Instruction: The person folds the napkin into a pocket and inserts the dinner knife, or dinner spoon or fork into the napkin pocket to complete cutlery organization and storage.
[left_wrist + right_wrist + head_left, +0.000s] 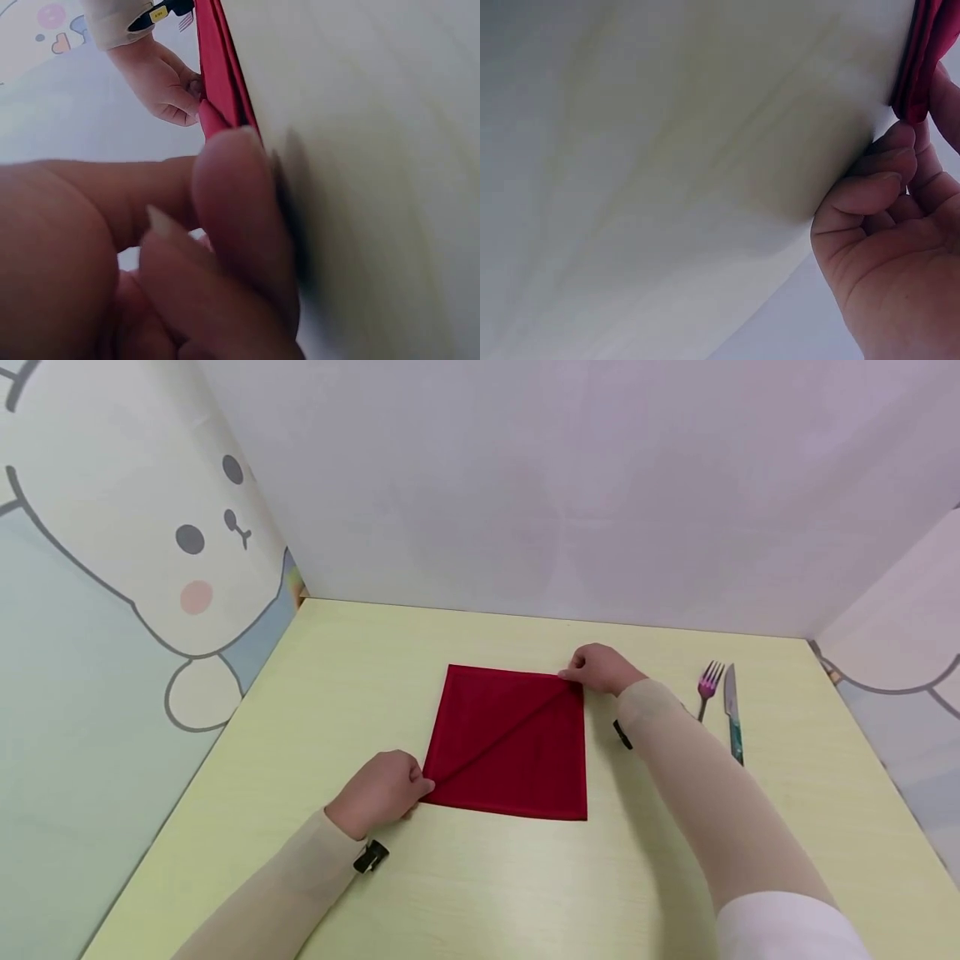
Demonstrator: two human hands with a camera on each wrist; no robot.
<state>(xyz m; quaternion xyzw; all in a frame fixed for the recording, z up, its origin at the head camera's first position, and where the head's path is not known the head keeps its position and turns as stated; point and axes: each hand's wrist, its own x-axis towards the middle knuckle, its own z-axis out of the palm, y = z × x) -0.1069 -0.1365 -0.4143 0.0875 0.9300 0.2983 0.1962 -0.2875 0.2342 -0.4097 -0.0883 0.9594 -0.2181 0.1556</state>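
Observation:
A red cloth napkin [525, 760] lies as a square on the table, with a diagonal edge across it from the near left corner to the far right one. At the near left corner, my left hand [384, 789] pinches the cloth between thumb and fingers. My right hand [602, 668] pinches the far right corner. Stacked layers of the napkin [915, 82] show between thumb and fingers in the right wrist view. In the left wrist view the fingers [232, 180] cover the held corner, and the right hand [161, 82] appears beyond the cloth.
Right of the napkin lie a fork [709, 683] and a knife [733, 710] with a teal handle, both partly hidden by my right forearm. The pale yellow table [300, 693] meets a light curtain [555, 510] at the back, with cartoon-printed cloth on both sides.

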